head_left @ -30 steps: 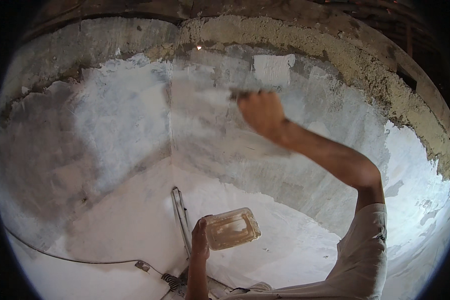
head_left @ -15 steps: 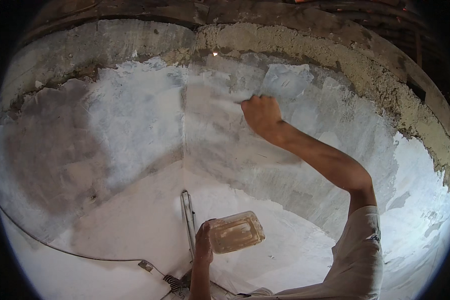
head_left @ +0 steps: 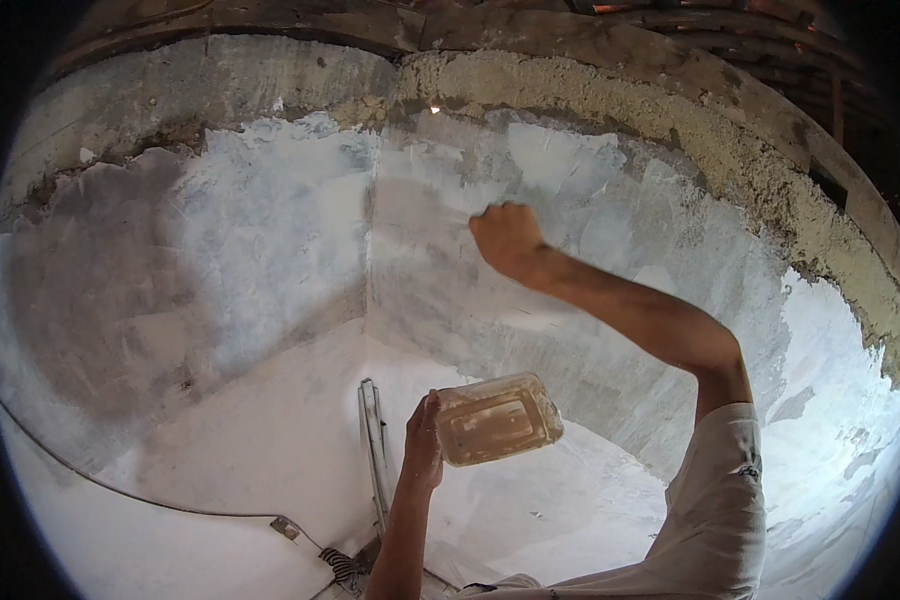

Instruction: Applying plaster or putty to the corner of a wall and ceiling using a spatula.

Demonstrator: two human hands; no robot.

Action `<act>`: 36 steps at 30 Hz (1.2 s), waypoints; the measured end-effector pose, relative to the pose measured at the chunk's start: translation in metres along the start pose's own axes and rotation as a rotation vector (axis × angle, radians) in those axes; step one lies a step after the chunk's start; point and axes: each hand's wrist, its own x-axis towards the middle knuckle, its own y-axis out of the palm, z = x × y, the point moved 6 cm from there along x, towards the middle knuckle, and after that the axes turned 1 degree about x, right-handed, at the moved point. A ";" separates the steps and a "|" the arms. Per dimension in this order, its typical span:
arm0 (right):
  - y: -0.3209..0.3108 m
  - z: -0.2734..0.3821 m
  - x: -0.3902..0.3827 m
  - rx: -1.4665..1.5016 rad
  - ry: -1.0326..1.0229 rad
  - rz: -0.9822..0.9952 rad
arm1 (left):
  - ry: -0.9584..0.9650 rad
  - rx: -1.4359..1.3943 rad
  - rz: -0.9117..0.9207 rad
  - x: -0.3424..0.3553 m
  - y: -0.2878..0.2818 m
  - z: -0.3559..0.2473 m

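My left hand grips the left end of a rectangular plastic container, low in front of the wall. The container is clear and smeared with pale paste, its broad face tilted toward me. Raised to the upper middle, my right hand is closed in a fist close to the wall. Whatever it holds, if anything, is hidden by the fingers. Around it the wall is grey and patchy, with a whiter coated patch just above the hand.
An inner corner runs down the middle. Rough bare masonry crosses the top beneath dark roof beams. Metal-looking strips stand in the corner beside the left hand. A dark cable hangs along the lower left wall to a small box.
My left hand and the container have moved up and to the right. My right fist has shifted slightly left and down, and the pale patch above it now looks wider toward the left.
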 end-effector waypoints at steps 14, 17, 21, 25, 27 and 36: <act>0.034 0.024 0.023 0.002 -0.065 0.126 | -0.053 0.034 -0.057 -0.013 -0.002 0.006; 0.023 0.021 0.028 0.061 -0.042 0.142 | -0.051 0.053 -0.051 -0.014 -0.007 0.008; -0.008 0.002 0.034 -0.182 -0.100 -0.501 | -0.052 0.065 -0.064 -0.015 -0.009 0.009; -0.014 0.007 0.010 -0.096 -0.253 -0.501 | -0.012 0.028 -0.117 -0.016 -0.022 0.010; -0.023 0.012 -0.030 0.189 -0.401 -0.539 | 0.012 -0.004 -0.232 -0.018 -0.032 0.010; -0.030 0.066 -0.187 0.915 -0.410 -0.791 | 0.367 -0.007 -0.513 -0.036 -0.061 -0.032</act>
